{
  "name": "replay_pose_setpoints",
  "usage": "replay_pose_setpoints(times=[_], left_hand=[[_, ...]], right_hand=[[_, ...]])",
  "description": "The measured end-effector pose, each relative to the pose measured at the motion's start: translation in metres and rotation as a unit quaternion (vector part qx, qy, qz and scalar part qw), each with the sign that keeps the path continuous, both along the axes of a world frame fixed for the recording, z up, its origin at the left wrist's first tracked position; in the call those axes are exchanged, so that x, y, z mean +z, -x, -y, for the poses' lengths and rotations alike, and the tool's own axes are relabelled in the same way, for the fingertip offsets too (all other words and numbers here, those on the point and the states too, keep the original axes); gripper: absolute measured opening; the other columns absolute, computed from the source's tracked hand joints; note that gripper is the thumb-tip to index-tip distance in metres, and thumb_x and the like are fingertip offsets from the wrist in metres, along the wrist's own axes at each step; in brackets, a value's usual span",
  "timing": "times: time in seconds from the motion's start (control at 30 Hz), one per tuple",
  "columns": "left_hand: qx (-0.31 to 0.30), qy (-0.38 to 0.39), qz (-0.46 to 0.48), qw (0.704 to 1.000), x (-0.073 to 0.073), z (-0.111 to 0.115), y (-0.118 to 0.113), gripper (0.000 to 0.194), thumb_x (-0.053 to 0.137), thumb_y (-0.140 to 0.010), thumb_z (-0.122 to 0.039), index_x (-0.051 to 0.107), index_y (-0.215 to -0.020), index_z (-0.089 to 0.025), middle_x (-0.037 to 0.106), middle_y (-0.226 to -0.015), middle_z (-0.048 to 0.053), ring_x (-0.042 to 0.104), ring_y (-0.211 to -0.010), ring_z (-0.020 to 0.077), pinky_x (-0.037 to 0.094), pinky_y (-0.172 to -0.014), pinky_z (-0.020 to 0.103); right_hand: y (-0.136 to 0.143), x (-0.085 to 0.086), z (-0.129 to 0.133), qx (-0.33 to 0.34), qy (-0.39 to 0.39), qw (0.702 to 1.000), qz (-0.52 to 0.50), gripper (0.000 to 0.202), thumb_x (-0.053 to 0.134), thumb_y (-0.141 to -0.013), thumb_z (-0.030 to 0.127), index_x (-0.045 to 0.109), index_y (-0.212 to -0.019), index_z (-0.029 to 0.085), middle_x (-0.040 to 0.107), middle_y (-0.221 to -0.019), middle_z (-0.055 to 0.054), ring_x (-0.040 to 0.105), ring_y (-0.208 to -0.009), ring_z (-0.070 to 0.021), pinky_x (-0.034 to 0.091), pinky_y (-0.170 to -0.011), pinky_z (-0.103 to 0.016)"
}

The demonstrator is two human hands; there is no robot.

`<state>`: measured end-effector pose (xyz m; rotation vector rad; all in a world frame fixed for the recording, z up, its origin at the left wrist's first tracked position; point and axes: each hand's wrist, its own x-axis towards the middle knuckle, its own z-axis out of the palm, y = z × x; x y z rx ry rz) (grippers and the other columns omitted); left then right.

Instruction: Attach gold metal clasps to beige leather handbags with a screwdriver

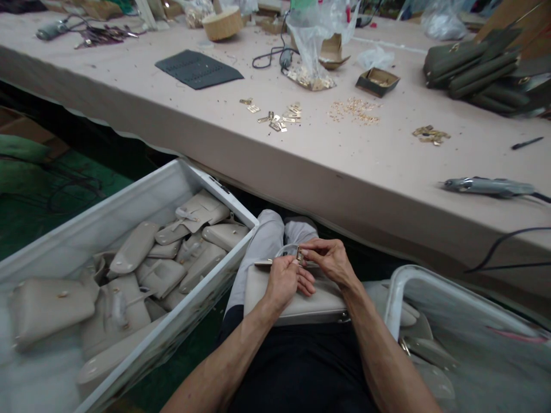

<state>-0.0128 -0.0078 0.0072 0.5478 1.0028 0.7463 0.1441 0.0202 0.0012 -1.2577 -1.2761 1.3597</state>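
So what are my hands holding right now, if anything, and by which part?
A small gold-coloured metal piece, at your fingertips. The right hand seems to pinch its edge, with the left hand close against it; the left hand's exact hold cannot be told.

Cloth-covered table (pixel 322 155), metal pieces (pixel 279 119), screwdriver tool (pixel 488 186)

Dim, soft light; blurred, stretched edges

cream bags (pixel 159 275) in a white bin (pixel 146 189); pinkish-beige tabletop (pixel 301 149); bundle (pixel 477 74) at right, seemingly dark olive.
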Motion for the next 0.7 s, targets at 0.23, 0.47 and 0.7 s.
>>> replay_pose_setpoints(times=[0.23,0.47,0.7], left_hand=[[-0.003,-0.007,-0.018,1.000,-0.002,0.000,-0.003,0.023,0.053,-0.091,-0.039,0.054,-0.091,-0.016,0.070,-0.059,0.004,0.062,-0.038,0.0157,0.047,-0.034,0.021],[-0.018,-0.069,-0.095,0.993,-0.008,0.002,-0.002,0.040,0.055,-0.091,-0.057,0.057,-0.088,-0.017,0.066,-0.052,0.001,0.055,-0.031,0.0138,0.040,-0.030,0.020],[-0.045,-0.096,-0.162,0.981,-0.027,-0.006,0.006,0.069,0.059,-0.074,-0.084,0.063,-0.084,-0.016,0.064,-0.049,0.002,0.051,-0.030,0.0135,0.032,-0.033,0.021]], right_hand=[[0.002,-0.003,0.000,-0.009,-0.011,1.000,-0.002,0.022,0.082,-0.082,0.034,0.084,-0.097,0.017,0.076,-0.087,-0.009,0.068,-0.072,-0.0188,0.055,-0.065,-0.029],[0.006,0.003,-0.001,-0.017,-0.027,0.999,0.019,0.019,0.083,-0.080,0.035,0.084,-0.090,0.019,0.076,-0.085,-0.008,0.069,-0.077,-0.0205,0.054,-0.068,-0.030],[-0.001,0.024,-0.003,-0.089,-0.046,0.990,0.095,0.022,0.080,-0.079,0.035,0.083,-0.094,0.019,0.075,-0.080,-0.005,0.067,-0.070,-0.0186,0.051,-0.064,-0.028]])
